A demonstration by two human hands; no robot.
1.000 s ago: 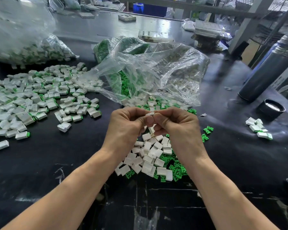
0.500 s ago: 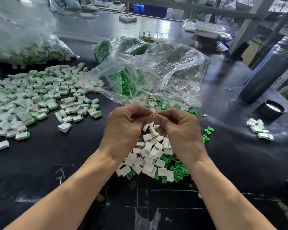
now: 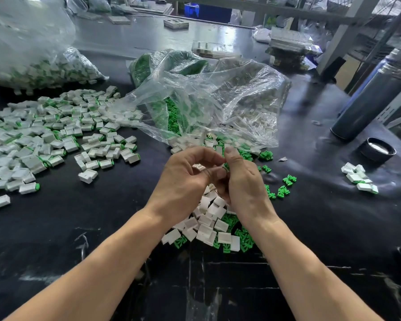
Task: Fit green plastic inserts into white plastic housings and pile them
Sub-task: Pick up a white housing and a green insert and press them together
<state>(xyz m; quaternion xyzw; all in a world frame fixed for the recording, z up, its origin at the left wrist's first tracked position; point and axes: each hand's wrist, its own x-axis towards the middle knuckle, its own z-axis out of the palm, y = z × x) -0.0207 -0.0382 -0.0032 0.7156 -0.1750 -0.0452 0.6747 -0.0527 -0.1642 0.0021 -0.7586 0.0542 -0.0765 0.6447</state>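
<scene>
Only one view here, the head camera, looking down at a black counter (image 3: 56, 228). Both hands met in the middle of the frame. The left hand (image 3: 185, 179) had its fingers curled over and pinched a small white housing (image 3: 198, 167) just inside the fingertips. The right hand (image 3: 243, 181) was pressed right up against it, thumb sticking up, and pinched a green insert (image 3: 226, 166) of which only a sliver showed between thumb and finger. The two parts were nearly touching; couldn't tell if the insert was actually in yet.

Right under the hands, lower centre, sat a loose heap of white housings (image 3: 208, 223) mixed with green inserts (image 3: 243, 242), and a few more green ones were scattered just to the right (image 3: 285, 188). The left side of the frame was covered by a big spread of finished pieces (image 3: 56, 140), white with green ends. Behind the hands, centre top, was a crumpled clear plastic bag (image 3: 218, 100) with green and white parts inside. Upper left had another bag (image 3: 33, 61) full of pieces. Far right had a small cluster of white parts (image 3: 359, 177), a dark cylinder (image 3: 370, 100) and a round black lid (image 3: 377, 149).
</scene>
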